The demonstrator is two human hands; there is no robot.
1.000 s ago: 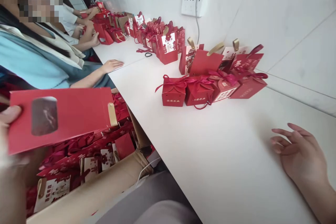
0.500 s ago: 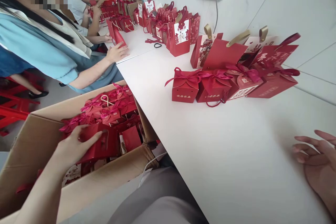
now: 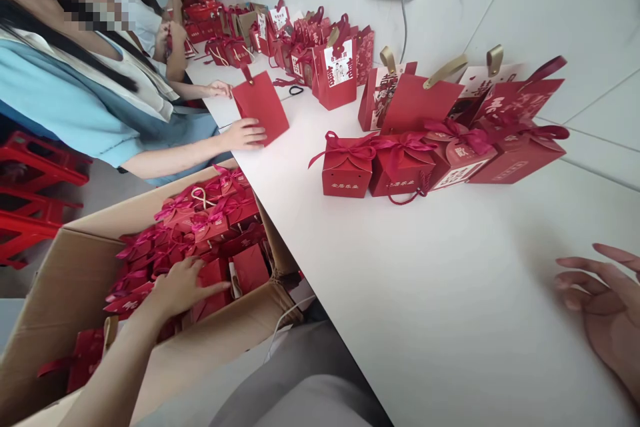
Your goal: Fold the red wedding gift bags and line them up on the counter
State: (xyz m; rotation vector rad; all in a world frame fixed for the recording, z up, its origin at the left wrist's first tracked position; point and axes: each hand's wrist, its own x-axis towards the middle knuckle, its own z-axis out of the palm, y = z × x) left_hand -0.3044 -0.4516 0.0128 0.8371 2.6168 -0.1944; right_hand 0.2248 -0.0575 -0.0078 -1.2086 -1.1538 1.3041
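My left hand [image 3: 183,287] is inside the cardboard carton [image 3: 90,267], resting on a red gift box [image 3: 213,273]. Its thumb and fingers are spread over the box, and my wrist and hand cover part of it. Another red box [image 3: 251,267] stands right beside it. Around them the carton holds many red boxes with magenta ribbon bows [image 3: 173,210]. At the right edge my right hand [image 3: 603,293] is partly in view above the white table [image 3: 425,293], fingers loosely curled and apart, holding nothing.
Red ribboned boxes [image 3: 347,170] stand in a row on the table, with handled gift bags [image 3: 420,103] behind them. Across the table corner a person in blue [image 3: 65,100] handles a red bag [image 3: 263,107]. More bags line the wall, near a socket and cable. Red stools [image 3: 35,207] stand left.
My left hand has lowered the red box among the others in the carton, and its fingers have spread. The co-worker's red bag has moved upright onto the table corner. My right hand barely shifted.
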